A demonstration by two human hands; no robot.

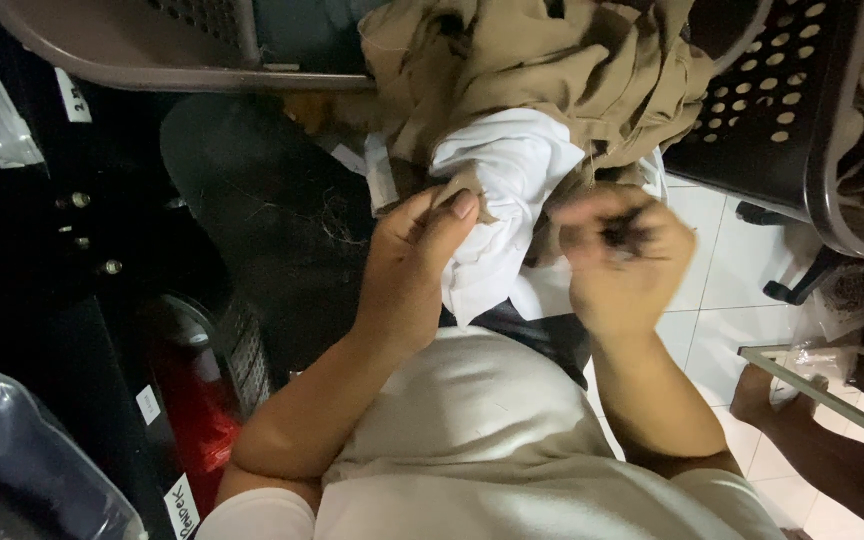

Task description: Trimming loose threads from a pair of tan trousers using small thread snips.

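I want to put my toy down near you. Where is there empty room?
The white tiled floor is bare between the right hand and the black perforated basket. Crowded: both hands, the left hand too, are bunched in the white cloth and tan fabric; dark machinery fills the left.

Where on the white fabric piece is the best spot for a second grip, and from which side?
Probably the free lower corner of the white fabric, approached from below. It hangs loose there, clear of the tan garment bunched above. The left hand already pinches its left edge; the right hand is blurred, so its hold is unclear.
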